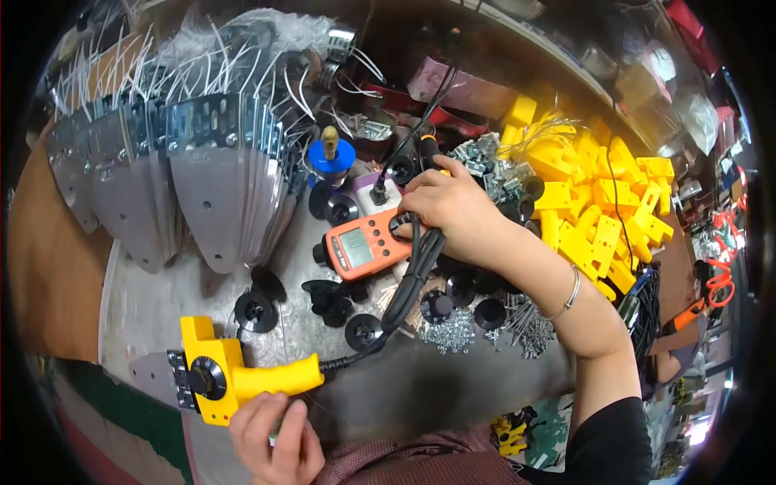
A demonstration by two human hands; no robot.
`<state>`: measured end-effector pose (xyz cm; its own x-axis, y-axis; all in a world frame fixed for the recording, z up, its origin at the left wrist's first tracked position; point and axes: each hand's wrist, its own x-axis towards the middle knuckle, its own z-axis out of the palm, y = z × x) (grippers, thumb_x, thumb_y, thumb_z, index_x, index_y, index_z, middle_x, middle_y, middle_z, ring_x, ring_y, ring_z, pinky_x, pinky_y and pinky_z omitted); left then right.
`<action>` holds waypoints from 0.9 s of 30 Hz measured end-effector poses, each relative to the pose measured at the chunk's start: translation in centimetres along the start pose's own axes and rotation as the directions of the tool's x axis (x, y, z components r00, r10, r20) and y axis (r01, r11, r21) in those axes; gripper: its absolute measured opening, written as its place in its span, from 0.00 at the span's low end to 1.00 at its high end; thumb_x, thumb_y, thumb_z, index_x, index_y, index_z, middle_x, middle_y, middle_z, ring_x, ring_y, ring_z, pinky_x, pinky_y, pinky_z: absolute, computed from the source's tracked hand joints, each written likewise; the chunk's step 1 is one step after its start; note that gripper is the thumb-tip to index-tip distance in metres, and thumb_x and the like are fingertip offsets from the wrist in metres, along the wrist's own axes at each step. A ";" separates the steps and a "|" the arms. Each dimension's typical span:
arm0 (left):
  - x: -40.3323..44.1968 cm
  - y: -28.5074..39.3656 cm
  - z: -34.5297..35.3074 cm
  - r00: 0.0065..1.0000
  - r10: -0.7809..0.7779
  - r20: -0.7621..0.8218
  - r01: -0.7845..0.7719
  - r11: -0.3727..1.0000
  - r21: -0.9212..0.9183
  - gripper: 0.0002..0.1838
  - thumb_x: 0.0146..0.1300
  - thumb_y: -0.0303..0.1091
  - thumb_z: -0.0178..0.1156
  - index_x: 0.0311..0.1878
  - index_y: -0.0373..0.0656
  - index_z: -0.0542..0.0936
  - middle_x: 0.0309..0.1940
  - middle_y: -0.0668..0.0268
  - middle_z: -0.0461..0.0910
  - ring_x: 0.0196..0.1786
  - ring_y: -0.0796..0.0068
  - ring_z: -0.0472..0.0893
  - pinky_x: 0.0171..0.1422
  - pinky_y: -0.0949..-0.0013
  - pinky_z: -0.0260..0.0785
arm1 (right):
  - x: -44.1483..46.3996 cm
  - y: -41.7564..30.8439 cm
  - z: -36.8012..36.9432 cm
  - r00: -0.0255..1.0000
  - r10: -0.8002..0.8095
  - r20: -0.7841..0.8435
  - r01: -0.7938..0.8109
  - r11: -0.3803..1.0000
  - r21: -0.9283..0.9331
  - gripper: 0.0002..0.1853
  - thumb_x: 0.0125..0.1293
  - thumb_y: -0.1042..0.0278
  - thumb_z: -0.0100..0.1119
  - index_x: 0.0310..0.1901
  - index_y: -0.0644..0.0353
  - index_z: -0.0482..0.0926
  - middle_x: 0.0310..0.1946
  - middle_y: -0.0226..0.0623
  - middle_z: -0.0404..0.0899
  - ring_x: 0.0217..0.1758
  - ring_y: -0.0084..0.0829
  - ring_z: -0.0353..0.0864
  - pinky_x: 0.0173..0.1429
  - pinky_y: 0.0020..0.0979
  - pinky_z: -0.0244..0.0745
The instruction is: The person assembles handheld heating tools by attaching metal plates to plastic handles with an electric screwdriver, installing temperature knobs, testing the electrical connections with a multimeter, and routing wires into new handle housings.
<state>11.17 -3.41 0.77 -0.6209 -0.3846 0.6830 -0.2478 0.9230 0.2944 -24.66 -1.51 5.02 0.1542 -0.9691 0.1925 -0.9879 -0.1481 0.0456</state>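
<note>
My right hand (pixel 453 206) is closed around the upper end of a bundled black power cord (pixel 412 279), at the right end of an orange handheld meter (pixel 364 246) with a small screen. The cord runs down to the handle of a yellow tool (pixel 279 377), which has a black dial (pixel 207 378) and a grey metal plate (pixel 152 376) at its left end. Just below that handle, my left hand (pixel 279 440) is curled, with something small and greenish between its fingers that I cannot make out.
Grey metal plates (pixel 214 178) with white wires stand at the left. Yellow plastic housings (pixel 602 194) are heaped at the right. Black knobs (pixel 255 311), small nuts (pixel 447 335) and screws (pixel 529 323) lie around the bench middle. A blue spool (pixel 332 156) stands behind the meter.
</note>
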 end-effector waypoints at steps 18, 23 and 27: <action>0.5 0.0 1.2 0.967 -0.176 0.186 0.176 0.984 0.014 0.25 0.51 0.31 0.67 0.54 0.38 0.76 0.53 0.52 0.74 0.55 0.46 0.73 0.60 0.50 0.66 | 0.5 0.1 -0.6 0.999 0.006 0.042 -0.008 0.999 0.036 0.13 0.48 0.71 0.67 0.38 0.58 0.80 0.39 0.35 0.82 0.53 0.36 0.77 0.69 0.52 0.59; 0.3 0.0 1.3 0.968 -0.166 0.186 0.173 0.985 -0.024 0.26 0.50 0.30 0.67 0.55 0.38 0.76 0.53 0.52 0.74 0.54 0.46 0.73 0.60 0.50 0.66 | 0.6 0.0 -0.7 0.999 0.009 0.054 -0.010 1.000 0.020 0.13 0.49 0.70 0.66 0.39 0.58 0.80 0.39 0.35 0.82 0.53 0.36 0.77 0.69 0.53 0.59; 1.1 0.0 1.2 0.968 -0.178 0.176 0.181 0.983 -0.002 0.27 0.49 0.28 0.68 0.55 0.37 0.76 0.53 0.52 0.74 0.54 0.46 0.74 0.60 0.50 0.66 | 0.5 0.0 -0.6 1.000 -0.001 0.025 0.000 1.000 0.024 0.11 0.52 0.67 0.65 0.38 0.59 0.80 0.38 0.36 0.82 0.51 0.37 0.78 0.69 0.53 0.59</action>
<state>9.60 -3.83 0.69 -0.6883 -0.5341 0.4910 -0.3546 0.8381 0.4145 -24.60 -1.92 5.72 0.1546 -0.9736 0.1681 -0.9880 -0.1530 0.0225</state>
